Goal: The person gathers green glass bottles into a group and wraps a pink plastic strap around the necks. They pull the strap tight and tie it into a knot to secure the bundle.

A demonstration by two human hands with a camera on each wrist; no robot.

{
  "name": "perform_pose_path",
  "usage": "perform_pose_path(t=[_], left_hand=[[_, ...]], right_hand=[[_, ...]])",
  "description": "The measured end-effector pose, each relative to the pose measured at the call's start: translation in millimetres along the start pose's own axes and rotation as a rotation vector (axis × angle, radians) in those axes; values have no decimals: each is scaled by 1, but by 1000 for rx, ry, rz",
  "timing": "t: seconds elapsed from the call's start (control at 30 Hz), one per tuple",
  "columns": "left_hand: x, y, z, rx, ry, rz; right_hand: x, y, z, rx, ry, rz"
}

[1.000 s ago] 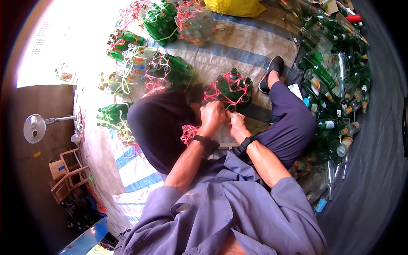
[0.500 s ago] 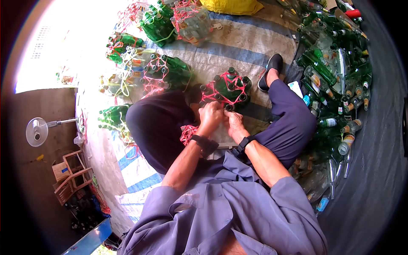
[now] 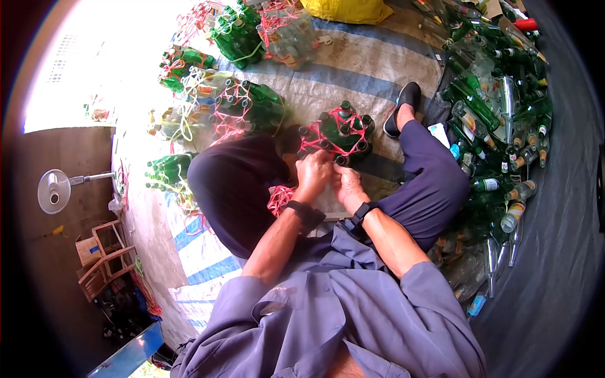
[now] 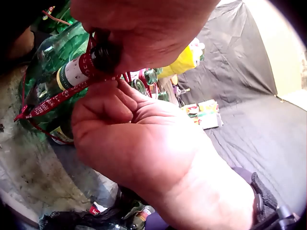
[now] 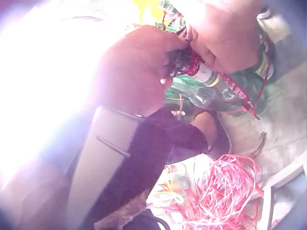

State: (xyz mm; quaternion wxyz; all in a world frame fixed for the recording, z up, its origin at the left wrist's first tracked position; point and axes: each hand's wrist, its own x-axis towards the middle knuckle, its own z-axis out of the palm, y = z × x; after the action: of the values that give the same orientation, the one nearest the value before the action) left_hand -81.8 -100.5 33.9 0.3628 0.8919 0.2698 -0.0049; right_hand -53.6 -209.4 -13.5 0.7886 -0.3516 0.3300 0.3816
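Note:
Both hands meet at the near side of a bundle of green glass bottles (image 3: 343,129) laced together with red plastic ribbon (image 5: 240,88). My left hand (image 3: 313,176) curls at the dark mouth of the nearest bottle, its fingers pinching the ribbon there. Close against it, my right hand (image 3: 348,188) has curled fingers and pinches the ribbon between thumb and forefinger. In the left wrist view the left hand (image 4: 144,28) partly covers the bottle's mouth, and the right hand (image 4: 134,129) is just below. A white label (image 4: 74,74) shows on that bottle's neck.
A heap of pink-red ribbon (image 5: 228,191) lies by the left leg. More tied bottle bundles (image 3: 236,104) stand at the left and back. Loose bottles (image 3: 491,126) pile up at the right on black sheeting. A yellow sack (image 3: 350,9) sits at the back, a fan (image 3: 55,191) far left.
The hands stay at the same bottle neck, with only slight finger shifts. The head view sways a little; the bundle keeps its place.

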Motion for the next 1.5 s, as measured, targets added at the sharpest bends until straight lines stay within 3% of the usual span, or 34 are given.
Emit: perform_pose_path(t=[0.13, 0.23, 0.3, 0.4, 0.63, 0.7, 0.93, 1.4, 1.5], left_hand=[[1, -1, 0, 20, 75, 97], [2, -4, 3, 34, 68, 73], [5, -4, 4, -112, 36, -21], [4, -1, 1, -84, -8, -67], [1, 10, -7, -36, -28, -60], [1, 4, -4, -6, -28, -23], [7, -12, 5, -104, -35, 78], [-1, -16, 18, -159, 80, -21], [6, -29, 22, -290, -20, -57]], right_hand=[[-3, -2, 4, -13, 16, 20], [-2, 1, 5, -15, 65, 10], [3, 6, 3, 47, 39, 10], [10, 8, -7, 52, -16, 58], [11, 6, -5, 109, 2, 80], [11, 5, -9, 143, -101, 93], [10, 3, -8, 138, -135, 100], [4, 2, -3, 14, -44, 12], [5, 2, -5, 42, -89, 16]])
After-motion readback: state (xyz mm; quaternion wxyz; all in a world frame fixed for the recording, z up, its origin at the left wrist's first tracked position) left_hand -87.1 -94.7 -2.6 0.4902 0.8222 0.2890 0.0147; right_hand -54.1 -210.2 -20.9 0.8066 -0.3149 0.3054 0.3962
